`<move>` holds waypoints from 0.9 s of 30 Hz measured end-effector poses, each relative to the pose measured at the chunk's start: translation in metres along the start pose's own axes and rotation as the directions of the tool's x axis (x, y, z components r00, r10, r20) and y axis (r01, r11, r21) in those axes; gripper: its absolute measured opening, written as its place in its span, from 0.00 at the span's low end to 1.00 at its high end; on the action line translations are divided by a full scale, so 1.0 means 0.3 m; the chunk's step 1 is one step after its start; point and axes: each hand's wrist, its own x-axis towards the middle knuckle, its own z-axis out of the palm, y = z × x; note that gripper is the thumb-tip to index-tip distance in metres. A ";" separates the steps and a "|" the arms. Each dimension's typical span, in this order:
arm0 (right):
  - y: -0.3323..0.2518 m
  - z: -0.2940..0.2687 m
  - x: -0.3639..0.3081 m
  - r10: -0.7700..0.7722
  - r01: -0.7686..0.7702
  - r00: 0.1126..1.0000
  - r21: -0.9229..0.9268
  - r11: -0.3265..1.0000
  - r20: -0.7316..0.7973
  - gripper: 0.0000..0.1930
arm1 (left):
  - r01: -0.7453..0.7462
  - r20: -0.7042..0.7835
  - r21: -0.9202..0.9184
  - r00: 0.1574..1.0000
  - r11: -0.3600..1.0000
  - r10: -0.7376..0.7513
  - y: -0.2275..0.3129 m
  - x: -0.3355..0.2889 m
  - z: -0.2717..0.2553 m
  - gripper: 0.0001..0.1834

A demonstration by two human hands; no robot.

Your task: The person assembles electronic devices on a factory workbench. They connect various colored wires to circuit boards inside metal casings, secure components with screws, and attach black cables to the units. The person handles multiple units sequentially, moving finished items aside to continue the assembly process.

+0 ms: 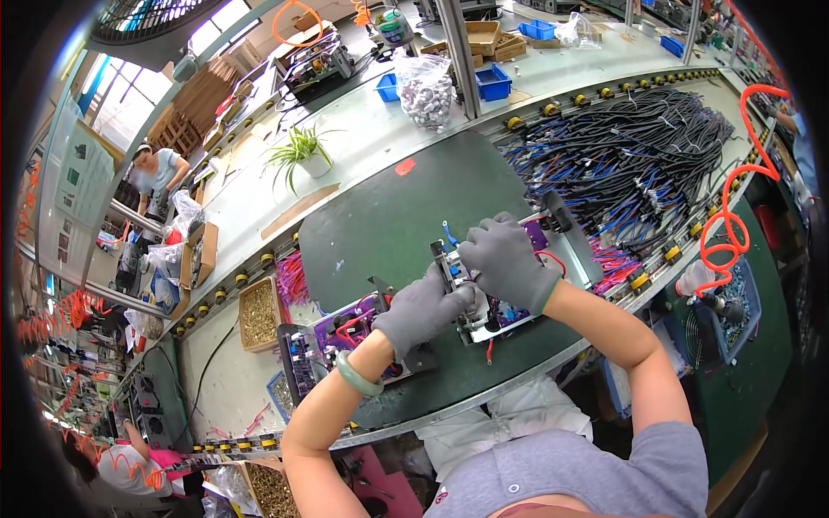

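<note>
Two units with purple circuit boards lie on the dark green work mat [380,224]. My left hand [423,311], in a grey glove, lies between them, its fingers closed on the inner edge of the right-hand unit [501,318]. Over the same unit my right hand [511,263], gloved too, is curled tight; whatever is between its fingers is hidden. A blue-tipped lead [449,233] sticks up beside its knuckles. Beneath my left forearm sits the left-hand unit [325,338], with red wires and a black part. A red wire [490,350] hangs off the right-hand unit's near edge.
Bundled black cables [630,147] cover the roller line at right. An orange coiled hose [734,233] hangs near my right arm. Left of the mat stands a screw box [259,315]. A potted plant [302,155] and blue bins [493,83] stand beyond. A co-worker [160,173] is at far left.
</note>
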 end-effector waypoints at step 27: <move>0.048 0.163 -0.557 0.331 -0.501 0.807 0.270 0.822 0.489 0.13 | -0.195 -0.190 -0.381 0.973 0.904 0.130 -0.136 0.054 0.045 0.33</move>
